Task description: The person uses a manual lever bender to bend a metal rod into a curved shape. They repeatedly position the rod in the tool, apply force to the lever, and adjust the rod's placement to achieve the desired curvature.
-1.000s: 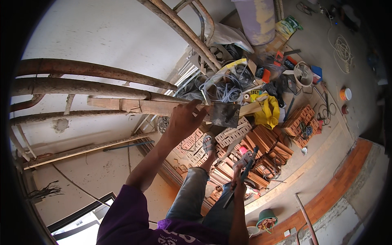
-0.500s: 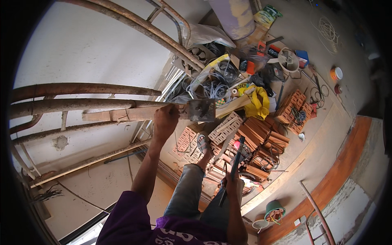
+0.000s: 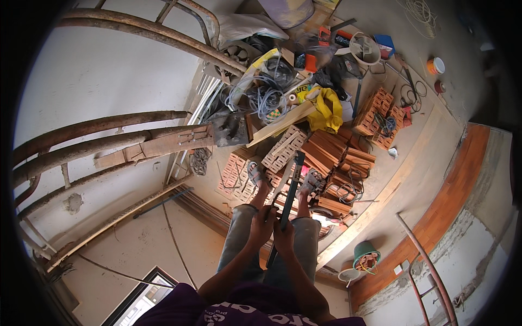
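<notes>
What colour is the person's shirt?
The shirt is dark purple with white print, seen best in the head view.

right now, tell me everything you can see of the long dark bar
The long dark bar is straight, narrow and flat-sided, with a bluish-green tint; material unclear. Held near mid-picture, it slants, far end rightward. The right hand grips it partway along; the left hand is close beside it, contact unclear.

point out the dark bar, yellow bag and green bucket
dark bar (image 3: 292, 190): head view, upper part of its length
yellow bag (image 3: 328, 111): head view, crumpled middle
green bucket (image 3: 364, 248): head view, wall
</notes>
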{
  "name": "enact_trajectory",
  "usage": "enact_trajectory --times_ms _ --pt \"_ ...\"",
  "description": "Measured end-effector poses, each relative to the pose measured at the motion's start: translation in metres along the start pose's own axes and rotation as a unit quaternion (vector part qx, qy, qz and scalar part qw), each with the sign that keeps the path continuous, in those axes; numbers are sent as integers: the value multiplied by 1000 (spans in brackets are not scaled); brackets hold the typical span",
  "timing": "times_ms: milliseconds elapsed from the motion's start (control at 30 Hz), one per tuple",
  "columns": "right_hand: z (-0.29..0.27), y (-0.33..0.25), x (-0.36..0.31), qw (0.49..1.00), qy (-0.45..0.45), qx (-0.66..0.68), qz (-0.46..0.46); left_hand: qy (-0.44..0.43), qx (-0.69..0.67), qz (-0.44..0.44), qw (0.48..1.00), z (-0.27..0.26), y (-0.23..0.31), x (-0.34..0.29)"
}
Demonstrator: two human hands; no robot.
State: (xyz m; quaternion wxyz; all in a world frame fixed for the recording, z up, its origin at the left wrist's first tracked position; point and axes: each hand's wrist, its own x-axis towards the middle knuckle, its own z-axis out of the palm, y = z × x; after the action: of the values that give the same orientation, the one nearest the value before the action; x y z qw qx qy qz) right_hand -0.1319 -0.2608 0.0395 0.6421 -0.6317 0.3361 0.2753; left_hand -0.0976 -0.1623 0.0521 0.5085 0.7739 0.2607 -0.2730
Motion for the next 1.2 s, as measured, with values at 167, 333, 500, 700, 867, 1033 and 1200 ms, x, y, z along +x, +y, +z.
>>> enact_trajectory --times_ms 167,333,500,700,867,1033,1200 --pt "-27 8 10 993 22 -82 -78 90 -27 56 994 -27 31 -1" --pt "-50 10 39 949 50 -275 -149 68 -285 -61 954 -65 22 7" --pt "-60 91 87 955 -9 -220 -198 -39 -484 -185 854 -92 4 22" --pt "-55 35 61 958 -135 -250 -27 -59 -488 -302 817 -111 -48 71" --pt "-55 67 60 929 -81 -358 -52 -102 -181 -286 935 -105 -113 100" --pt "-32 108 78 961 -74 -266 35 -138 -151 -300 932 -118 -130 114" --pt "-15 172 130 964 1 -256 72 -29 -77 -141 987 -114 -110 145"
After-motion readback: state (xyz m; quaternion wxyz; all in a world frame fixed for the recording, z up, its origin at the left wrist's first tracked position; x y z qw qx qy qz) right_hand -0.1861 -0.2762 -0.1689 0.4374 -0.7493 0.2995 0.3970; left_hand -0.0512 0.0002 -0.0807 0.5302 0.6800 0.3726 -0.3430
